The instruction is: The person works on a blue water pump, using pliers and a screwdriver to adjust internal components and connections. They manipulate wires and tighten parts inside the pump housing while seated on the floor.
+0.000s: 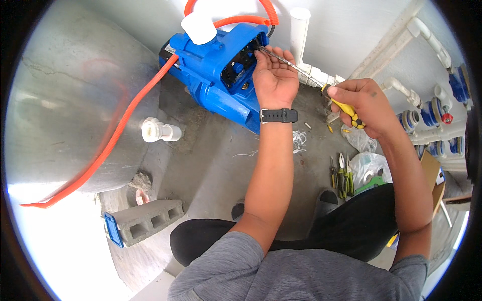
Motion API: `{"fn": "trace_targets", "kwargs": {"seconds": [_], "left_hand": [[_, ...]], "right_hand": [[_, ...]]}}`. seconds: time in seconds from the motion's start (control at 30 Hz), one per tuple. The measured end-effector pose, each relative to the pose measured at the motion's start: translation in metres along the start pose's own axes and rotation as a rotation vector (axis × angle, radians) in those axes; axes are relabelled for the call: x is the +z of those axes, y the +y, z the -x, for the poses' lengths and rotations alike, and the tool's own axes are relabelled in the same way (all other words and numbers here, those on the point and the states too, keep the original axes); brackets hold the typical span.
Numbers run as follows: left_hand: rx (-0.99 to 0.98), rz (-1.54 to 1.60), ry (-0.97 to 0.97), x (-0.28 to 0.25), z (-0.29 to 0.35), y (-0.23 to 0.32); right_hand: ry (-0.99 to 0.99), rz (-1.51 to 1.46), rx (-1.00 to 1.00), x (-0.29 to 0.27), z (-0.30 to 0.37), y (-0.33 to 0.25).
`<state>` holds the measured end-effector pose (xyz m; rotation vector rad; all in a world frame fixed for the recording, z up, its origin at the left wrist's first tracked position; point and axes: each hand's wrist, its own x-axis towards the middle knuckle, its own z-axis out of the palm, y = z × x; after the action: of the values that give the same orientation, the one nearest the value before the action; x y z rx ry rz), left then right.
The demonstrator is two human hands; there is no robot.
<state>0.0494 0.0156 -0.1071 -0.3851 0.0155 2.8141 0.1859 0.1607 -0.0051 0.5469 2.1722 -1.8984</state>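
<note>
A blue water pump (226,108) stands ahead of me, its control box (236,70) uncovered, with dark parts and a blue knob inside. In my right hand (366,105) is a screwdriver (346,108) with a yellow and black handle. Its long shaft slants up and left, the tip at the box's right edge. My left hand (276,78), palm up below the shaft, has its thumb and fingertips drawn together by that tip. What they pinch is too small to make out. A black watch (278,116) circles my left wrist.
An orange corrugated conduit (125,118) runs over a large metal tank (75,100). White pipes (299,37) and blue meters (429,113) line the wall at right. Pliers (342,175) lie by plastic bags (369,165). A concrete block (148,218) sits lower left.
</note>
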Motion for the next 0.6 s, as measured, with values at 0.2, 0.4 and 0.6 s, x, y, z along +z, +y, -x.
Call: {"fn": "trace_targets", "kwargs": {"seconds": [0.2,0.4,0.6], "left_hand": [[0.010,-0.008,0.016,0.002,0.002,-0.002],[0.012,-0.016,0.037,0.000,0.006,-0.002],[0.129,-0.141,0.136,-0.001,0.011,-0.013]], "right_hand": [[0.103,0.238,-0.221,0.005,0.000,0.006],[0.494,1.002,-0.680,0.028,0.010,0.021],[0.488,1.078,-0.720,0.030,0.009,0.024]]}}
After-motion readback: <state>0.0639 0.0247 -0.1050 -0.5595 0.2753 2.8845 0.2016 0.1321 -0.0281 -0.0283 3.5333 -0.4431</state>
